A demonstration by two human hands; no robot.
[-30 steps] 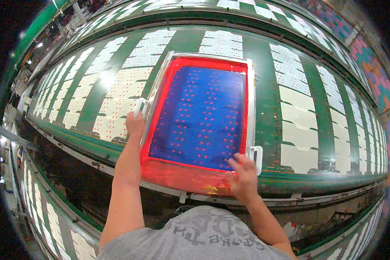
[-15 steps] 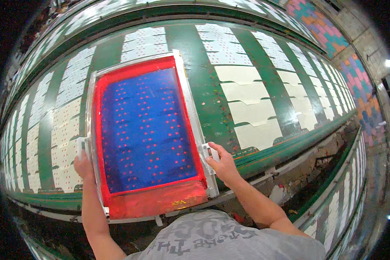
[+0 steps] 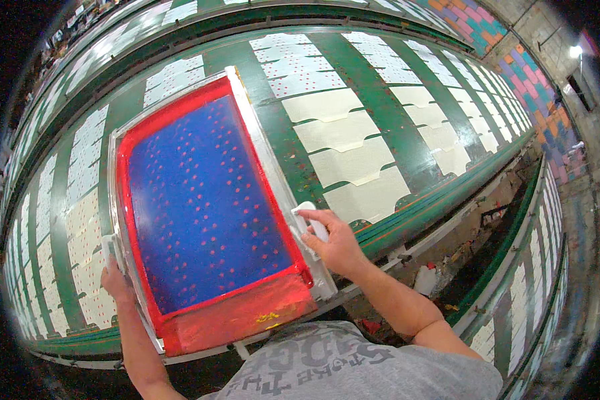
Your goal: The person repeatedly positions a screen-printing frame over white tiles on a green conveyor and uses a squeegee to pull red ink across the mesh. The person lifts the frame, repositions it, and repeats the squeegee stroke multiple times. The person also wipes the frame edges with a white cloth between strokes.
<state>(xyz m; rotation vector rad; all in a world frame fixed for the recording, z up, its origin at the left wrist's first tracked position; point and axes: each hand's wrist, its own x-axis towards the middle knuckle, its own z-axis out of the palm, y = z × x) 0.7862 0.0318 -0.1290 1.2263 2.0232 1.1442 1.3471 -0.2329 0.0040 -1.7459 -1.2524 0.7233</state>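
Note:
A large screen-printing frame (image 3: 273, 167) lies at a slant in front of me over the long green table. Its blue mesh (image 3: 200, 200) carries rows of small red dots and has a wide red border. On the frame's left side, my left hand (image 3: 117, 281) is closed on a white handle (image 3: 108, 248); its fingertips are partly hidden. My right hand (image 3: 339, 245) grips the white handle (image 3: 318, 229) on the right side, thumb and index finger showing. Whatever lies under the mesh is hidden by it.
Plain cream panels (image 3: 353, 163) lie in columns right of the frame. Red-dotted panels (image 3: 83, 243) lie to its left, and dotted white ones (image 3: 293, 63) beyond. A rail (image 3: 407, 253) follows the table's near edge. Another table with pale panels (image 3: 537, 273) stands at the right.
My view has turned, so the scene sits further left. Against the panels, the printing frame has shifted right, nearer the plain cream ones, with both hands still on its handles.

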